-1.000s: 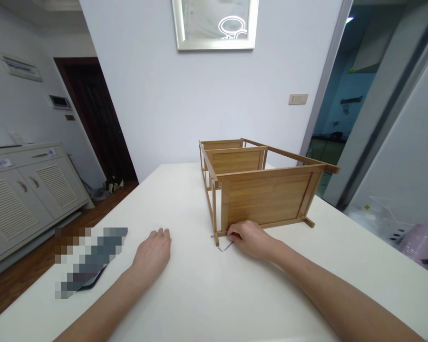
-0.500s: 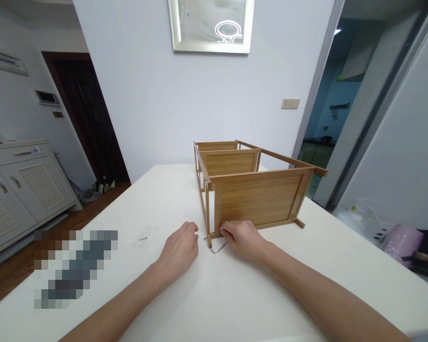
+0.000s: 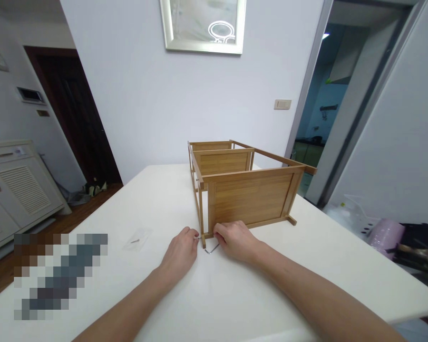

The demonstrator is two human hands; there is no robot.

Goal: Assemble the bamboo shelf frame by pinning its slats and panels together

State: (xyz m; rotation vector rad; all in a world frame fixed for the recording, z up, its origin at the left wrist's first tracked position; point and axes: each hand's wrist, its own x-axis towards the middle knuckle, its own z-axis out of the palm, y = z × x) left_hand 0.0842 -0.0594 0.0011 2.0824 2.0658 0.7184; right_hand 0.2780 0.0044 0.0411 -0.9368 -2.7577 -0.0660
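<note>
A wooden shelf rack (image 3: 249, 199) lies on its side on the white table, its end panel facing me. With bent fingers, my right hand (image 3: 237, 241) grips the lower rail of that panel near its left corner. My left hand (image 3: 181, 249) is closed, thumb and fingertips pinching a small screw (image 3: 197, 237) at the outer side of the rack's lower left leg. An L-shaped hex key (image 3: 211, 250) rests on the table just in front of the leg, partly hidden by my right hand. Another screw (image 3: 196, 180) sticks out of the upper left rail.
A small clear plastic bag (image 3: 139, 239) with a screw in or on it lies to the left on the table (image 3: 157, 199). A pixelated dark object (image 3: 66, 275) is at the far left. A wall stands behind the rack; a pink wrapped item (image 3: 387, 235) is beyond the right table edge.
My left hand has come up to the screw at the leg and its fingers have closed on it. My right hand stays on the lower rail. The view has turned slightly right.
</note>
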